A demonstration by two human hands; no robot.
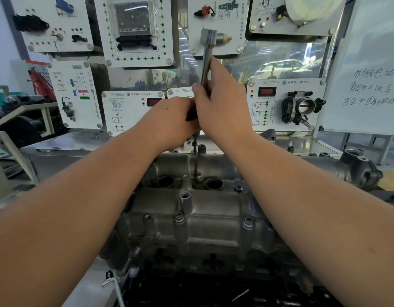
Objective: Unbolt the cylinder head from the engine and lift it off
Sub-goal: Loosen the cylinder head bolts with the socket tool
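Hands work together above the cylinder head [205, 220], which sits bolted on the engine nearest the camera. The right hand [222, 111] grips the wrench handle [206, 56]; the left hand [174, 122] curls round its dark lower end, over the long shaft [195, 160] dropping into a bolt well. Keep that shaft plumb (a tilt risks rounding the bolt), and pull steadily.

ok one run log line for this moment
both hands grip wrench | extension down in cylinder head | head not lifted
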